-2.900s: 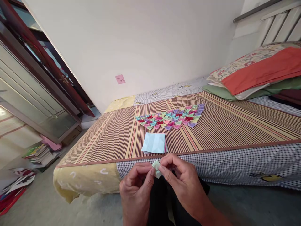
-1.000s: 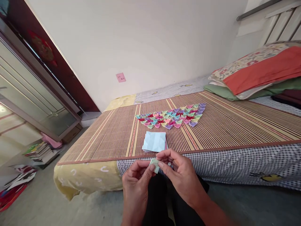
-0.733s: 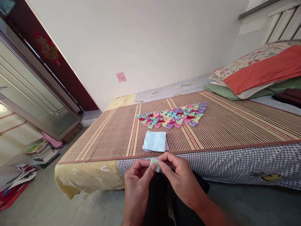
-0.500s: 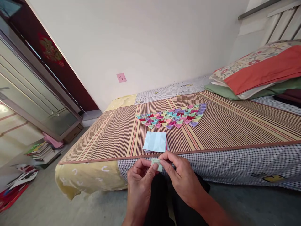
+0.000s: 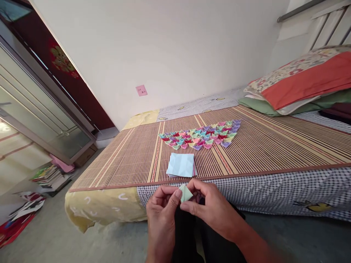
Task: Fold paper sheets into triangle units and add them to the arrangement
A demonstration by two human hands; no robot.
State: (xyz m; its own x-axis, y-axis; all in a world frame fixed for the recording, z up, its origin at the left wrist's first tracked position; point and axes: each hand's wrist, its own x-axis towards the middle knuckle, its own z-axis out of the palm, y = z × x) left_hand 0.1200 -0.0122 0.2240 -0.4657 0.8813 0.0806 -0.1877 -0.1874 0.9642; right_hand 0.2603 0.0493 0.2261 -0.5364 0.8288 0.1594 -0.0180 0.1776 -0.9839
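Observation:
A small pale green piece of folded paper (image 5: pixel 186 194) is pinched by its left side between the thumb and fingers of my left hand (image 5: pixel 163 212). It is turned like a diamond, with a crease line across its face. My right hand (image 5: pixel 214 208) is at the paper's right side, index finger near the upper edge and thumb by the lower edge; its other fingers are partly hidden. Just beyond my hands, a stack of square paper sheets (image 5: pixel 181 165), light blue on top, lies on the striped mat. Farther back stand rows of small multicoloured folded paper pieces (image 5: pixel 200 135).
The striped mat (image 5: pixel 123 157) covers a bed with checked and yellow cloth at its edge. Pillows (image 5: pixel 307 84) are piled at the right. A pink note (image 5: pixel 141 90) is on the wall. Books (image 5: pixel 51 176) and a glass-panelled door (image 5: pixel 55 98) are at the left.
The green paper has been turned from roughly square-on to a diamond. My right thumb and index finger have moved apart, the thumb going down to the lower edge. The left hand keeps its pinch.

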